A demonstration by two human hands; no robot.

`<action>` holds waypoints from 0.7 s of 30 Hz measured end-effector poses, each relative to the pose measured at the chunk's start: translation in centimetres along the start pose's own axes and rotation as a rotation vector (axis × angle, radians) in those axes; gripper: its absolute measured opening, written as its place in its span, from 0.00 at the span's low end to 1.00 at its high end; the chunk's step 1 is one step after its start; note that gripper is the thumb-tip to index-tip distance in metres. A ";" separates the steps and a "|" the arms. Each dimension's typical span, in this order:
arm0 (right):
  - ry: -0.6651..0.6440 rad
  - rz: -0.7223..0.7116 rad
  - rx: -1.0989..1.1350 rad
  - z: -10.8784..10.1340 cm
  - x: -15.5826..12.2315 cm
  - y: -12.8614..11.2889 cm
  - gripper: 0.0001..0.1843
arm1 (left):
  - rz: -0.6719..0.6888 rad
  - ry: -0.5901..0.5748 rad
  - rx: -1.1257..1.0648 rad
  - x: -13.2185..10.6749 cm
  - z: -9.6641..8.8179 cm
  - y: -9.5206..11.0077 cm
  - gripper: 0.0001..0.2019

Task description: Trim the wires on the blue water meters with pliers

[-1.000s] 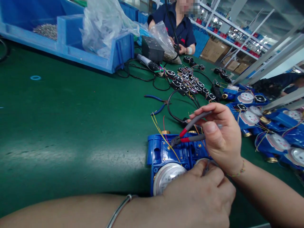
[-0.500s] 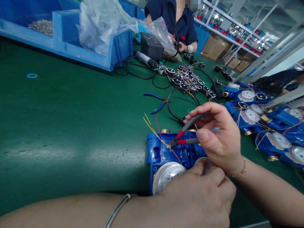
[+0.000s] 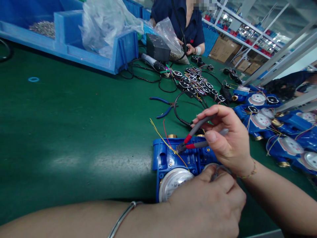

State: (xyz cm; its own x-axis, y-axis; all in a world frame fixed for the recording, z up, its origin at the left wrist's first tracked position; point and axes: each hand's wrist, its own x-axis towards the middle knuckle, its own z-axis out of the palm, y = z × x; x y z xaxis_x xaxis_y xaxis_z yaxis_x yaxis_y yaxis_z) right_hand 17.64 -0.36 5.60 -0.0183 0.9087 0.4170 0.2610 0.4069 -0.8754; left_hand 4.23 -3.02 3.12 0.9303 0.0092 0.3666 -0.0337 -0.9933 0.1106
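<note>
A blue water meter with a round glass dial lies on the green table in front of me. My left hand is closed around the meter's near side, covering part of it. My right hand grips small cutters with red and grey handles. The jaws of the cutters sit on the thin yellow and red wires that rise from the meter's top.
Blue-handled pliers and black cables lie beyond the meter. Several small black parts are piled further back, and several blue meters lie at the right. Blue bins with plastic bags stand at the back left. A seated person works opposite.
My right hand and the cutters have shifted slightly left and up along the wires. The left hand has stayed on the meter.
</note>
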 end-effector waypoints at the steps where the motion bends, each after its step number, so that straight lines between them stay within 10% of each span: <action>1: -0.004 -0.001 -0.002 0.0 0.0 0.0 0.18 | -0.004 -0.002 0.008 0.0 0.0 0.0 0.15; 8: -0.008 -0.016 0.074 0.3 0.2 0.1 0.20 | 0.001 -0.041 -0.006 0.0 0.0 -0.3 0.19; 12: 0.281 -0.158 0.048 -1.6 0.4 -2.3 0.21 | -0.002 -0.031 0.024 -0.2 -0.1 -0.6 0.20; 16: 0.444 -0.122 -0.479 -7.5 -1.5 -4.2 0.23 | 0.033 -0.048 0.070 -0.5 0.0 -0.9 0.22; 19: 0.264 0.218 -1.151 -11.7 -5.0 -2.3 0.28 | 0.050 -0.067 0.081 -0.5 -0.3 -1.0 0.23; 21: 0.196 0.310 -1.218 -12.8 -8.0 0.4 0.30 | 0.036 -0.077 0.080 -0.5 -0.6 -1.1 0.23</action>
State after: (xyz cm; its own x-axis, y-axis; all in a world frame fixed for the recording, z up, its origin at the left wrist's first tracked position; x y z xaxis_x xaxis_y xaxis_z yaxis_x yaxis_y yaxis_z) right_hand 30.26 -8.66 5.09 0.3173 0.8787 0.3566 0.9451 -0.2619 -0.1954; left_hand 3.60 -1.89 3.43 0.9545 -0.0321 0.2964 -0.0408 -0.9989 0.0233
